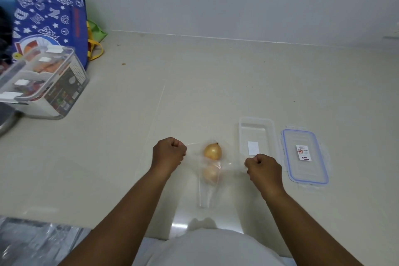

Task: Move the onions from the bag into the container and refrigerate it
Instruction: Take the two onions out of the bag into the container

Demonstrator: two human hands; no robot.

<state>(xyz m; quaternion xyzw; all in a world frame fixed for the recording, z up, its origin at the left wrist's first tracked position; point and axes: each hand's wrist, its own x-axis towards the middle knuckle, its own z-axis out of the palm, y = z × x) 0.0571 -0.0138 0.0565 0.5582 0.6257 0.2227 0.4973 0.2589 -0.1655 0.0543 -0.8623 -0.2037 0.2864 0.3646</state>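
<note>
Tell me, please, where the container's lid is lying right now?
In the head view, the lid lies flat on the counter at the right, just beside the open empty container and to the right of the right hand.

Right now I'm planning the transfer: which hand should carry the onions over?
Probably the right hand: the open container lies just beyond it, right of the bag, while the left hand is across.

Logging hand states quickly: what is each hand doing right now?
Left hand: closed, gripping the left edge of the clear bag.
Right hand: closed, gripping the bag's right edge.
</note>
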